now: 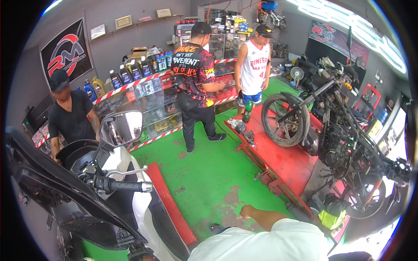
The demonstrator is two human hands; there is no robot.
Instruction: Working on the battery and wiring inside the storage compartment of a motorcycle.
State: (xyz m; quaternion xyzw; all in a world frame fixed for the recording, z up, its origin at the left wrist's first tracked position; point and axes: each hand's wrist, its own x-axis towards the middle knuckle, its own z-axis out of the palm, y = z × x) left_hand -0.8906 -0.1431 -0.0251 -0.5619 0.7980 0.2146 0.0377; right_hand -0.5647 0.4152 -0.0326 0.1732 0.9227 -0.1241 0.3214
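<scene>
My right hand (247,211) hangs over the green floor beside the red lift platform (294,172), with its fingers curled; whether it holds anything is hidden. My white sleeve and shirt fill the lower middle. My left hand is out of view. To my left stands a white scooter (146,204) with a mirror (122,128), a black handgrip (126,185) and a raised black seat or panel. On the platform a stripped dark motorcycle (337,139) stands with its front wheel (283,119) near small metal parts (246,132) and a green bottle (247,111).
A person in black (72,115) bends at the scooter. A person in a printed shirt (191,74) faces glass display counters (154,111) bearing bottles. A person in a white jersey (254,65) stands by the platform. A red ramp (167,191) lies beside the scooter.
</scene>
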